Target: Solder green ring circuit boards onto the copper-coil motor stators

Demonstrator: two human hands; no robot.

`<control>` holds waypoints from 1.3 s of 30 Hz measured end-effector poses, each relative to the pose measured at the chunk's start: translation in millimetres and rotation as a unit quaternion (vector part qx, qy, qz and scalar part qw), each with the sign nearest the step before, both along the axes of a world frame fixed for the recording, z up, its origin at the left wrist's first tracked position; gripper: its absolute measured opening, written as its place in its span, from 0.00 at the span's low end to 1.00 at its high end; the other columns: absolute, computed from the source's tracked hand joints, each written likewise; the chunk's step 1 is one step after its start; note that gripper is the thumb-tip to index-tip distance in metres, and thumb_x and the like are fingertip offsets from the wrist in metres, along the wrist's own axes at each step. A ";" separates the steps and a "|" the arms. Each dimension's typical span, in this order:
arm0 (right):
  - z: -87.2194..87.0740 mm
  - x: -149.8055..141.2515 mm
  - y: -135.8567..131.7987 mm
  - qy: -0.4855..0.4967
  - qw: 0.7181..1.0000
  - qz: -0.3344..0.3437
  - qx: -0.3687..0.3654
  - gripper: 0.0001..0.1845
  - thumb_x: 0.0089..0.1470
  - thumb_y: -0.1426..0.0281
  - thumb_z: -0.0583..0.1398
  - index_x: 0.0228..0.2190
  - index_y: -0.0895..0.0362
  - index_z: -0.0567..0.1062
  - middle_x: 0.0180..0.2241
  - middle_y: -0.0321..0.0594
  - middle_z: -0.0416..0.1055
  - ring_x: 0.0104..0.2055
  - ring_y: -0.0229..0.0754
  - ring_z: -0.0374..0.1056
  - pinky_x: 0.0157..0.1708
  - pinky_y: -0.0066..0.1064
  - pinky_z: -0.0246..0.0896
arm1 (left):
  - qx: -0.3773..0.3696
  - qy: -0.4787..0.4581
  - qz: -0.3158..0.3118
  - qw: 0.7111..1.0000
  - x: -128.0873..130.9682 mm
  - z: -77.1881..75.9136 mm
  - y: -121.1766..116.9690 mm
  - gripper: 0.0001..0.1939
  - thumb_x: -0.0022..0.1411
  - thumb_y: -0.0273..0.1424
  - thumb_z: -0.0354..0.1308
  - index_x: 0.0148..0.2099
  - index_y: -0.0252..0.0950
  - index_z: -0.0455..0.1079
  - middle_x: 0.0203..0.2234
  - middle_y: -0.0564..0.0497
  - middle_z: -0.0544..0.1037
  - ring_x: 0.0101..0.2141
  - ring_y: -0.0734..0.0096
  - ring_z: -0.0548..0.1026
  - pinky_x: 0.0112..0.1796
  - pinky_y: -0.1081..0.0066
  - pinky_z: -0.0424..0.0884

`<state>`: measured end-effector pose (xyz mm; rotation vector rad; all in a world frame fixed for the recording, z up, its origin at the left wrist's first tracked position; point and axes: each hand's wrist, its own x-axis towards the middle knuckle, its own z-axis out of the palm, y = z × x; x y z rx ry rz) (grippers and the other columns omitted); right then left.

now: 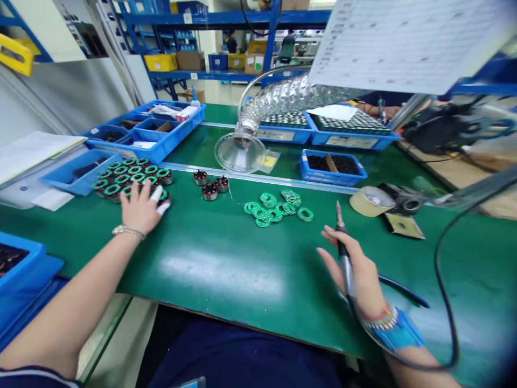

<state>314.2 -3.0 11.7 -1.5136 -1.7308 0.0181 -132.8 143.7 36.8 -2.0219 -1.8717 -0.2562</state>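
Left hand (139, 210), right hand (359, 264) (tabletop (226, 264) between), inside edge (250, 329).

"What's behind the glossy green workbench (189, 237)?"

"A blue metal shelving rack (226, 19) bearing yellow plastic bins (161, 62), above a pale floor (226, 92)."

"And the light?"

"White glare (222, 272) on the workbench; a grey partition (91, 86) stands left."
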 end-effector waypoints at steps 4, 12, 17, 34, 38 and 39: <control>-1.4 12.8 40.3 -0.065 0.997 -0.003 -0.036 0.21 0.52 0.68 0.57 0.48 0.58 0.62 0.49 0.52 0.67 0.47 0.50 0.69 0.46 0.41 0.65 | 0.007 -0.026 -0.017 0.999 -13.7 4.7 29.0 0.27 0.65 0.45 0.41 0.57 0.32 0.60 0.60 0.43 0.56 0.58 0.33 0.48 0.49 0.32 0.46; -15.5 16.7 103.7 -0.093 0.993 0.020 -0.070 0.24 0.46 0.70 0.60 0.46 0.61 0.64 0.35 0.49 0.72 0.32 0.47 0.71 0.34 0.37 0.67 | -0.094 -0.097 -0.124 0.983 70.4 22.6 29.8 0.30 0.61 0.44 0.46 0.61 0.35 0.53 0.58 0.39 0.58 0.58 0.52 0.55 0.55 0.54 0.52; -20.2 15.6 97.7 -0.101 0.993 0.014 -0.062 0.20 0.48 0.71 0.56 0.45 0.60 0.65 0.36 0.49 0.71 0.34 0.47 0.71 0.35 0.37 0.66 | -0.182 -0.110 -0.125 0.969 94.8 9.9 39.7 0.34 0.54 0.50 0.53 0.59 0.37 0.58 0.54 0.40 0.66 0.52 0.53 0.66 0.50 0.61 0.61; -22.5 19.2 69.4 -0.105 0.993 -0.029 -0.038 0.19 0.52 0.64 0.55 0.45 0.59 0.66 0.38 0.50 0.71 0.36 0.49 0.71 0.36 0.39 0.67 | -0.244 -0.204 -0.314 0.895 105.3 -3.9 -124.2 0.36 0.52 0.48 0.58 0.60 0.40 0.56 0.54 0.40 0.66 0.52 0.51 0.66 0.51 0.52 0.63; -22.8 19.3 63.7 -0.110 0.993 -0.034 -0.036 0.19 0.53 0.64 0.55 0.45 0.59 0.66 0.39 0.49 0.71 0.36 0.48 0.71 0.36 0.39 0.67 | -0.271 -0.229 -0.362 0.862 100.8 -13.1 -142.2 0.43 0.51 0.46 0.60 0.64 0.43 0.45 0.58 0.41 0.60 0.56 0.50 0.61 0.54 0.48 0.59; -22.8 19.6 62.4 -0.110 0.993 -0.036 -0.036 0.19 0.53 0.64 0.55 0.45 0.59 0.66 0.39 0.49 0.72 0.36 0.48 0.71 0.37 0.39 0.67 | -0.275 -0.239 -0.366 0.857 97.6 -15.3 -143.9 0.44 0.52 0.45 0.60 0.64 0.43 0.43 0.59 0.40 0.59 0.57 0.51 0.60 0.54 0.48 0.59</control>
